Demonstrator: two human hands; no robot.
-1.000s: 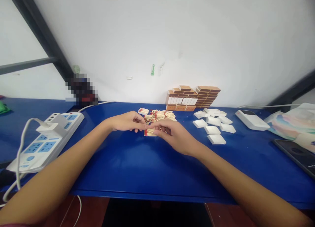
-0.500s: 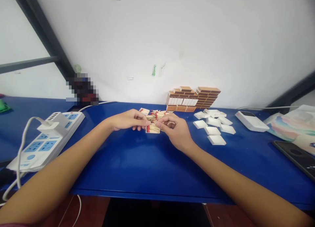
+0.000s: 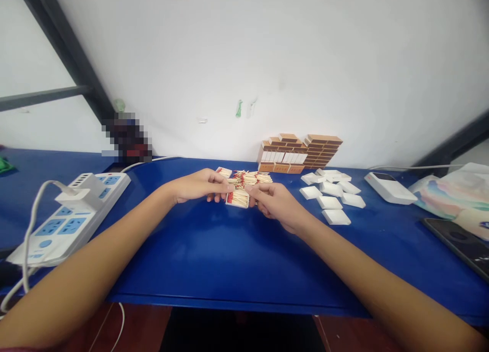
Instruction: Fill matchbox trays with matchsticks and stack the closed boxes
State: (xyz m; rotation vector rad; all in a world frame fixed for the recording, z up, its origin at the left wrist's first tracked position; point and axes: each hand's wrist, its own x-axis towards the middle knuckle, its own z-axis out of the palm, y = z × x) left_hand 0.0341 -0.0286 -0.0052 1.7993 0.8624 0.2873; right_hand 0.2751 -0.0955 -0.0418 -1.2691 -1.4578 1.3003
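Power strip [image 3: 72, 214] with a charger [image 3: 74, 191] plugged in sits well off to the left of the left hand [image 3: 198, 186]. Right of the right hand [image 3: 277, 201]: loose white boxes [image 3: 330, 194], then a white gadget [image 3: 389, 186], a bag [image 3: 451, 194] and a phone [image 3: 458, 242]. Brown box stack [image 3: 300, 153] is behind it, against the wall.

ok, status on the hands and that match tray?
Left hand and right hand both pinching the match tray, one at each end. Tray filled with matches. Loose match pile right behind it.
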